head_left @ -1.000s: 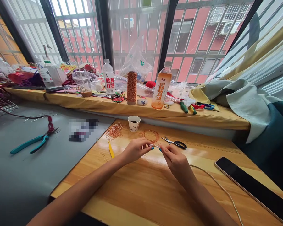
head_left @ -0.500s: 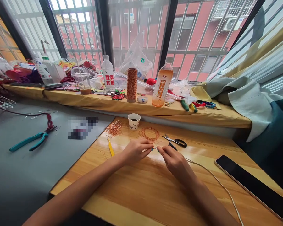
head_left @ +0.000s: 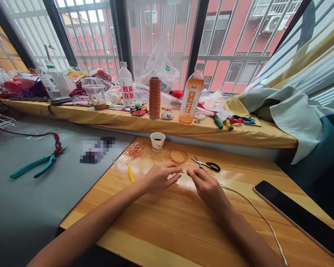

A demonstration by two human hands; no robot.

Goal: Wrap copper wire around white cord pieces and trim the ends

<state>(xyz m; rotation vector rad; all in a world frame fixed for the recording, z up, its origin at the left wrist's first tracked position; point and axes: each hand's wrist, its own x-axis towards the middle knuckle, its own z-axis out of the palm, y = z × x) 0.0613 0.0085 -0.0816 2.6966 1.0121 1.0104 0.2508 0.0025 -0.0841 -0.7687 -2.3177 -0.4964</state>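
Over the wooden table, my left hand (head_left: 163, 176) and my right hand (head_left: 207, 185) meet with fingertips nearly touching. Thumb and fingers of the left are bent toward each other around a tiny pale piece, too small to name. My right hand pinches at the other side of it; its fingertips partly hide what they hold. Just beyond the hands lies a coil of thin copper-coloured cord (head_left: 176, 157). Black-handled scissors (head_left: 211, 166) rest partly open behind my right hand. Yellow tweezers (head_left: 130, 172) lie left of my left hand, near a pile of short cord pieces (head_left: 134, 150).
A paper cup (head_left: 157, 142) of dark liquid stands behind the coil. At the right are a phone (head_left: 297, 217) and a white cable (head_left: 256, 209). Teal pliers (head_left: 41, 166) lie on the grey surface. The sill holds a cord spool (head_left: 155, 98) and bottles.
The view has shifted slightly. My left thumb and finger look a little farther apart at the tips; my right hand keeps its pinch. The things on the table stay put.
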